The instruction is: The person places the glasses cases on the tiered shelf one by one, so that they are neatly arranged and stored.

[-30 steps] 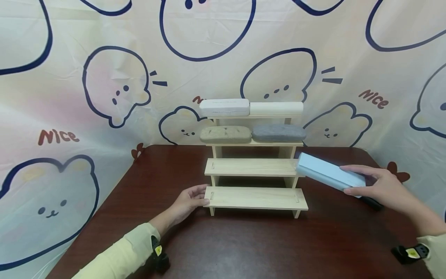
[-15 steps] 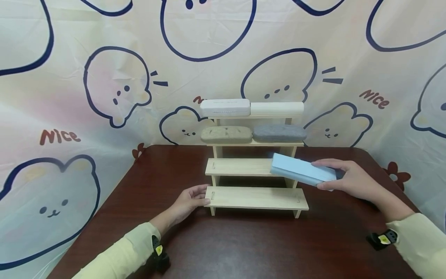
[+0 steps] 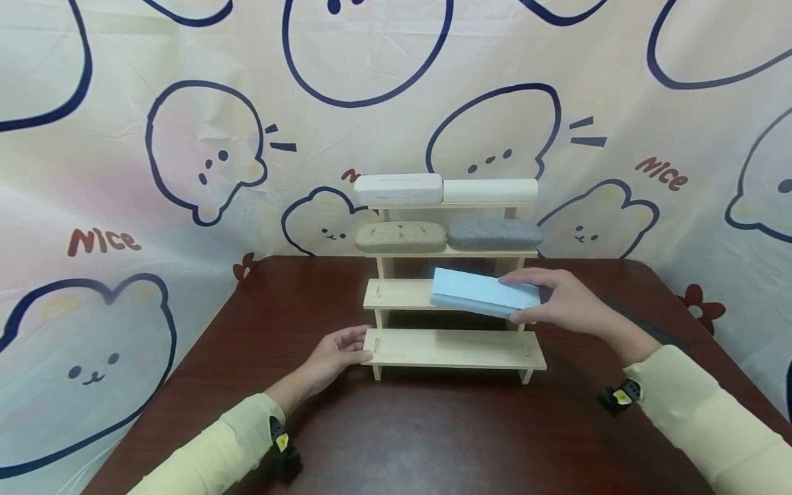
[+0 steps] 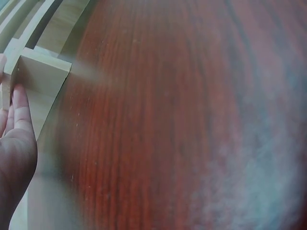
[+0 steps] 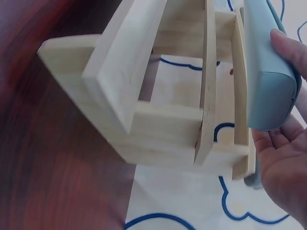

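My right hand (image 3: 559,302) grips the right end of a light blue glasses case (image 3: 473,290), thumb on the near side and fingers over the far side. The case overlaps the second-lowest step of a pale wooden tiered stand (image 3: 454,348), its left end slightly higher in the head view. In the right wrist view the case (image 5: 268,91) shows its rounded end beside the boards, held between thumb and fingers. My left hand (image 3: 334,357) pinches the left end of the lowest step; in the left wrist view its fingers (image 4: 21,112) lie against the board.
On the top step sit a white case (image 3: 399,189) and a cream one (image 3: 491,190). Below them are an olive case (image 3: 401,237) and a grey-blue case (image 3: 495,234). The stand rests on a dark brown table (image 3: 433,433), with a printed cloth (image 3: 346,55) behind.
My right hand has carried the light blue case leftward, from the stand's right side to over the right part of the second-lowest step. The left hand keeps its place on the stand.
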A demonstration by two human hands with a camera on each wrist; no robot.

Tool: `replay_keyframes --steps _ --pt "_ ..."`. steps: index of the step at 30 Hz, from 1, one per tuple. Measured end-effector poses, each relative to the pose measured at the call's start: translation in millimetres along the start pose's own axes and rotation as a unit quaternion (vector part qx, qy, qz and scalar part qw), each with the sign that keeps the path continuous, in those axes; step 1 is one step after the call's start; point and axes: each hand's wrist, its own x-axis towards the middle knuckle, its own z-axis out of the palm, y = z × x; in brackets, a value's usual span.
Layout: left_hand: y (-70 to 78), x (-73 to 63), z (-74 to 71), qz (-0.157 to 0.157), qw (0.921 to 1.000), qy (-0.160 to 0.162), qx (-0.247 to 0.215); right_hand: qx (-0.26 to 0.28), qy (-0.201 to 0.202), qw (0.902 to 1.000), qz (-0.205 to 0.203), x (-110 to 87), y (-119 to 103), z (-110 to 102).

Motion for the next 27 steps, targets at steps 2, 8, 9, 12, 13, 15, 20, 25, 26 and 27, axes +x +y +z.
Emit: replay_keyframes --steps 2,8,9,12,13,15,20,25,26,27 --pt "-0.6 0.2 -0.5 0.001 1.0000 0.001 0.003 0.004 -0.004 1.0000 -0.002 5.8 -3 3" --pt "0.2 -0.3 -0.4 -0.003 1.0000 0.004 0.006 0.015 -0.017 0.9996 0.018 22.5 -8 13" --pt "0.3 -0.3 -0.2 -0.004 1.0000 0.003 0.005 0.015 -0.018 0.9996 0.019 25.4 -9 15" --pt "0.5 0.0 0.2 -0.007 1.0000 0.001 0.005 0.014 -0.021 0.9995 0.017 33.5 -12 21" --pt "0.6 -0.1 0.2 -0.009 0.9999 0.002 0.006 0.016 -0.023 0.9995 0.013 36.4 -13 23" --pt "0.5 0.1 0.2 -0.010 0.9999 0.005 0.008 0.023 -0.030 0.9993 0.005 41.8 -15 27" --pt "1.0 0.3 -0.6 -0.009 0.9998 0.002 0.018 0.035 -0.045 0.9982 -0.015 53.5 -22 37" --pt "2.8 -0.4 -0.8 -0.014 0.9994 0.005 0.032 0.039 -0.050 0.9972 -0.038 67.1 -30 47" --pt "3.4 -0.5 -0.4 -0.016 0.9993 0.006 0.033 0.041 -0.050 0.9969 -0.045 69.9 -31 48" --pt "3.9 -0.6 0.0 -0.016 0.9992 0.007 0.035 0.040 -0.049 0.9968 -0.048 72.6 -32 50"
